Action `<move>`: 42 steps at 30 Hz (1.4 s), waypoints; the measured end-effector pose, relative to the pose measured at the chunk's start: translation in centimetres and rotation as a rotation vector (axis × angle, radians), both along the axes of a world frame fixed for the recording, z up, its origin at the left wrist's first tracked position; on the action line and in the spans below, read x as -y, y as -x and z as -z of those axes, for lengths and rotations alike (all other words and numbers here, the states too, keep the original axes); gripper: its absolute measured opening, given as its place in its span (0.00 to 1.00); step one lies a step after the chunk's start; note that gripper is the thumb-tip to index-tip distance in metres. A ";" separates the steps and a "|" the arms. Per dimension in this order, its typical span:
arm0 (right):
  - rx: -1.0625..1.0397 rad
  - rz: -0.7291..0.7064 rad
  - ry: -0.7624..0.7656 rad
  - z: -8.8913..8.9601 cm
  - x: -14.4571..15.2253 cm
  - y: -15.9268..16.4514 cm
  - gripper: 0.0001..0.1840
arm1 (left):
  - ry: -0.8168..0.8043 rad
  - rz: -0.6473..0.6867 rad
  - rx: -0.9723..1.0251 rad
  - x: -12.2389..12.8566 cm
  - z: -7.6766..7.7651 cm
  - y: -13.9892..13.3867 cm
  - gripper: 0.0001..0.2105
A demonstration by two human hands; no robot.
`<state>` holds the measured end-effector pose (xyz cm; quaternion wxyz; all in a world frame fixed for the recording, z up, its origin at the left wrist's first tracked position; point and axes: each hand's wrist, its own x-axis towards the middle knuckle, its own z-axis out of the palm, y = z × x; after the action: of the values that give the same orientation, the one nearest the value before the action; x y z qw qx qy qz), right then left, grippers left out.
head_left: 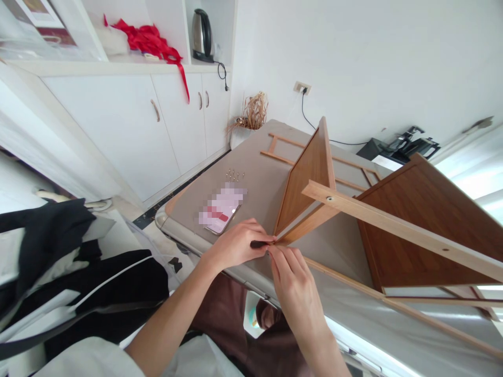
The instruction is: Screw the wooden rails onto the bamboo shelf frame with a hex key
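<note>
My left hand [238, 242] is closed at the near lower corner of a wooden shelf frame. Between its fingers shows a small dark rounded handle [258, 244], its kind not clear. Pressed up against it at the same corner, my right hand [293, 272] has its fingers pinched together; what they grip is hidden. The frame lies on its side, with one brown panel [304, 175] standing upright by my hands and a second brown panel [428, 225] to the right. A pale wooden rail [393, 220] with screw holes spans them.
Several small screws [234, 175] and a phone [223, 209] lie on the grey table [251, 178], left of the frame. Dark clothes [118, 293] are piled at left. Beyond stand a white cabinet [118, 120] with a kettle [201, 35] and red ribbon [147, 39], and dried plants [254, 111].
</note>
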<state>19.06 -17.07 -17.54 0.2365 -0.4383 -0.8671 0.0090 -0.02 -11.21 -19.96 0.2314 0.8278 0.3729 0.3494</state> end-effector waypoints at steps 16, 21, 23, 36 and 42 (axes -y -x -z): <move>-0.167 0.028 0.023 0.6 0.4 -0.7 0.12 | 0.009 -0.004 0.007 0.0 0.0 -0.1 0.13; -0.160 0.032 0.018 0.7 0.3 -0.5 0.12 | 0.013 -0.015 0.007 0.0 0.0 0.0 0.13; -0.168 0.034 0.016 0.6 0.3 -0.5 0.12 | 0.018 -0.012 0.005 0.0 0.0 0.0 0.13; -0.231 0.060 0.007 0.6 0.4 -0.5 0.12 | 0.070 -0.012 0.022 0.0 -0.4 -0.2 0.14; -0.220 0.080 0.019 0.8 0.5 -0.5 0.12 | 0.065 -0.008 0.025 0.0 -0.3 -0.2 0.13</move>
<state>19.52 -17.58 -18.35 0.3262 -0.4711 -0.8177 0.0556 0.20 -11.19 -19.62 0.2615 0.8140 0.3843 0.3482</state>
